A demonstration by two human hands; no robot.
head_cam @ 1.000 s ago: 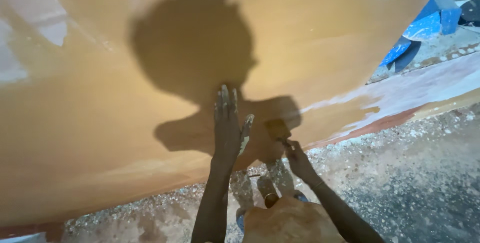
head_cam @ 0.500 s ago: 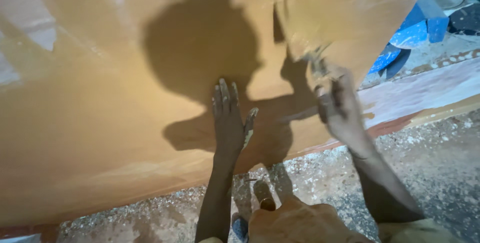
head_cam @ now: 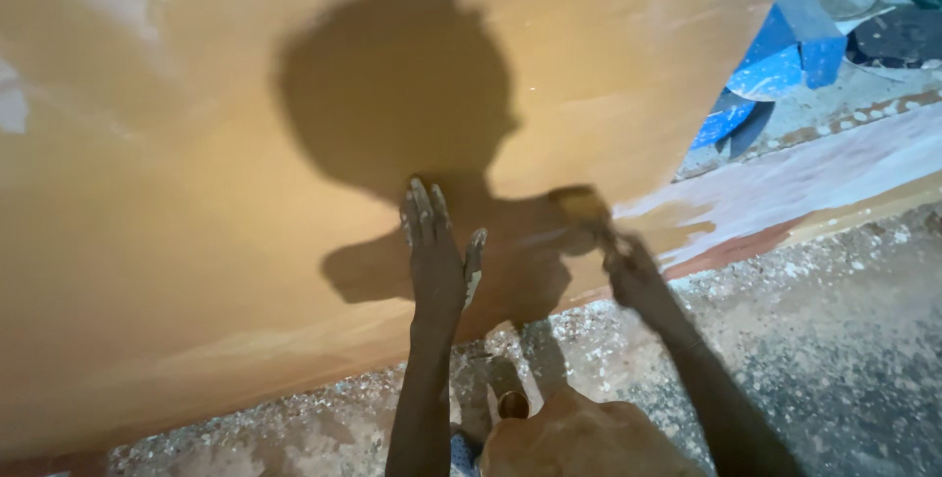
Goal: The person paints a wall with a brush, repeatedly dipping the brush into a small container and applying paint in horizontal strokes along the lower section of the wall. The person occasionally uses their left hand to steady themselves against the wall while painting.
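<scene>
Fingers of the left hand (head_cam: pixel 437 261) press flat, spread, on the wall (head_cam: pixel 196 241) at frame centre; the right hand (head_cam: pixel 633 276) pinches a small, light, stiff scraper (head_cam: pixel 584 207) near its base.

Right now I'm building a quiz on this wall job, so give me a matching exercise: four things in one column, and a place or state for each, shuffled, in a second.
Things:
1. left hand
2. right hand
3. blue sheet
4. gravel floor

Places or states:
A. grips a small tool against the wall
B. upper right, past the wall's edge
C. pressed flat on the tan wall, fingers up
D. speckled with pale bits below the wall

Pairs: 1-C, 2-A, 3-B, 4-D
</scene>
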